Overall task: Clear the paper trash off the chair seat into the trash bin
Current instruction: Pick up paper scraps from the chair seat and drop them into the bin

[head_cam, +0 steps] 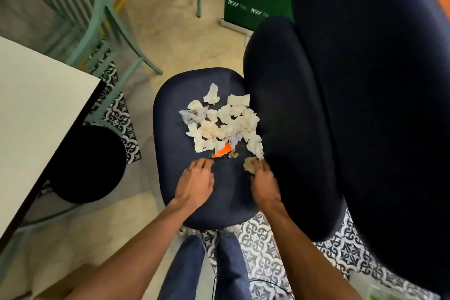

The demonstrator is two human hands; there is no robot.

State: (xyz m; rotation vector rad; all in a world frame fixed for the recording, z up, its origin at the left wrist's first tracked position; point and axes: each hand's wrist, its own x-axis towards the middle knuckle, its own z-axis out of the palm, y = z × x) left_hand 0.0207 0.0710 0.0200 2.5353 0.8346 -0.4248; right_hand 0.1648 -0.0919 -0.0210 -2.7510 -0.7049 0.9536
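White paper scraps (224, 122) crowd the navy chair seat (170, 153), clearing seemingly barely begun. Right hand (264, 179) pinches one wad (249, 165) at the pile's 5 o'clock; left hand (194, 182) hovers loosely curled, empty; trash bin (87, 165) at 8 o'clock.

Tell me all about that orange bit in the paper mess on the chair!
The orange scrap is small, flat and bright, shaped like a pointed wedge. It lies on the dark blue chair seat at the near edge of the white paper pieces, its upper end against them. The left hand has fingertips close to its point; contact is unclear. The right hand grips a tan wad nearby.
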